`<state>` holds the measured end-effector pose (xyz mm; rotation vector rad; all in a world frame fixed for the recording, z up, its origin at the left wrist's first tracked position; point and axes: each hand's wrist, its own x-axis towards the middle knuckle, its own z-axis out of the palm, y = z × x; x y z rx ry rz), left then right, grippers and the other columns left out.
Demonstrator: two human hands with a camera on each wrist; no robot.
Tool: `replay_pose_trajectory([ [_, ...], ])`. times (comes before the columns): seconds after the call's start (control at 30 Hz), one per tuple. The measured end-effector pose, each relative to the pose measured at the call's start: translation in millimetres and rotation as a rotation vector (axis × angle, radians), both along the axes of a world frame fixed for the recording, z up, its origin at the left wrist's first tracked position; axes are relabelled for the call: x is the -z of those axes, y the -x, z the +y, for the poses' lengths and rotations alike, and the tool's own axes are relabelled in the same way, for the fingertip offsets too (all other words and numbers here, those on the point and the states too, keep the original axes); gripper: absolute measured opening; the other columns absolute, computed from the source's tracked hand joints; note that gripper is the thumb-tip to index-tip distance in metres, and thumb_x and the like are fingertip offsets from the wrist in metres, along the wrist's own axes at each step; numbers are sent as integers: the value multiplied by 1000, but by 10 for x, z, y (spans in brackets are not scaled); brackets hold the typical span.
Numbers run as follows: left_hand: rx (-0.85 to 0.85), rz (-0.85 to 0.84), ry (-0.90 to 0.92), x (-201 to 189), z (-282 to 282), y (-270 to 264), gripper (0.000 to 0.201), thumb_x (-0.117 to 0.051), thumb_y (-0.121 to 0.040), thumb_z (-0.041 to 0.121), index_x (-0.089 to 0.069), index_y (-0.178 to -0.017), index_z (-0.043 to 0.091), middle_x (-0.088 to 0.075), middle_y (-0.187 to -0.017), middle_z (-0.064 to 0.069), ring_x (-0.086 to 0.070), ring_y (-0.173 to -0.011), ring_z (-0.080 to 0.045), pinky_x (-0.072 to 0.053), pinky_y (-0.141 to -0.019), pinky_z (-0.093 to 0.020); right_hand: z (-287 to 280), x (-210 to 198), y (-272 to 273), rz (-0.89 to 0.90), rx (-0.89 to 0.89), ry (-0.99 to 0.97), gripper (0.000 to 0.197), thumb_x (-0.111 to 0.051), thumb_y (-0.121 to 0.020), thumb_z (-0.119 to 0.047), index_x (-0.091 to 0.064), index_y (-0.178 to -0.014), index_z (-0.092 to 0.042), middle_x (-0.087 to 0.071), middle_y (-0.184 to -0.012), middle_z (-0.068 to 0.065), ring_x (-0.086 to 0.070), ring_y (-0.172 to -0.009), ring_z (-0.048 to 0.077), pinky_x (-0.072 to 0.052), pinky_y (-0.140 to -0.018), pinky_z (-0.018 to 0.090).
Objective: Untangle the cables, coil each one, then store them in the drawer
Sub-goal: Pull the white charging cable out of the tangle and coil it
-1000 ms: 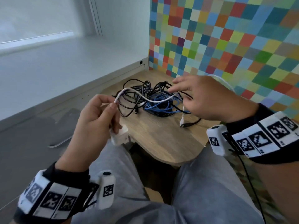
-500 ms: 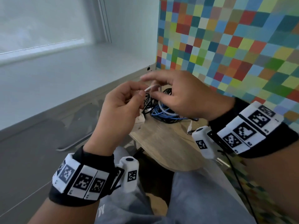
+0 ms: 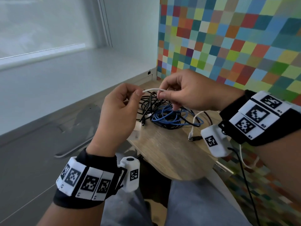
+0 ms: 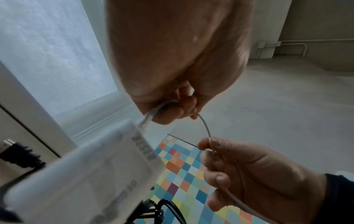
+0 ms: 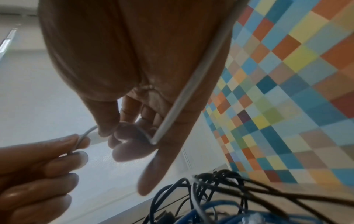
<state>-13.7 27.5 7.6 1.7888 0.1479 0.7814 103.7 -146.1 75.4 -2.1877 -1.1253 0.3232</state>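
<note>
A thin white cable [image 3: 153, 90] runs in a short arc between my two hands, held above the table. My left hand [image 3: 138, 94] pinches it between thumb and forefinger, and a white adapter box [image 3: 136, 134] hangs under this hand. My right hand [image 3: 162, 93] pinches the cable a little to the right; from there it runs across the palm [image 5: 191, 84]. Its free plug end [image 3: 190, 135] lies on the wooden table [image 3: 171, 154]. A tangle of black and blue cables [image 3: 164, 115] lies on the table below the hands.
A low grey front with a metal handle [image 3: 71, 150] stands left of the table, under a white sill [image 3: 65, 75]. A wall of coloured squares [image 3: 228, 38] backs the table at the right. My grey-clad knees [image 3: 187, 206] are below the table's near edge.
Both hands rose and drew together over the tangle. The white cable, earlier stretched wide between them, now spans only a short gap between the two pinches.
</note>
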Motion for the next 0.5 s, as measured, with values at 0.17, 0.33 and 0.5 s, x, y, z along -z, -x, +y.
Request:
replay_pose_trajectory([
  [0.17, 77, 67, -15, -18, 54, 4, 15, -63, -97, 36, -74, -89, 31, -65, -77, -19, -51, -65, -31, -43, -61, -48, 57, 108, 78, 78, 33, -107, 14, -64, -103, -27, -74, -101, -16, -55, -55, -4, -56, -47, 13, -48, -50, 26],
  [0.33, 45, 86, -81, -57, 112, 38, 24, -61, -102, 31, -70, -80, 25, -53, -61, 0, -40, -53, -12, -35, -53, -31, 105, 87, 113, 1, 67, -119, 14, -68, -100, -28, -75, -92, -20, -57, -66, 4, -47, -60, 11, -40, -56, 22],
  [0.5, 120, 2, 206, -73, 150, -11, 28, -50, -105, 25, -58, -79, 21, -41, -57, 13, -33, -50, -7, -28, -49, -24, 146, 28, 146, 19, 81, -158, 19, -62, -103, -34, -74, -95, -21, -66, -69, 13, -53, -55, 12, -46, -55, 28],
])
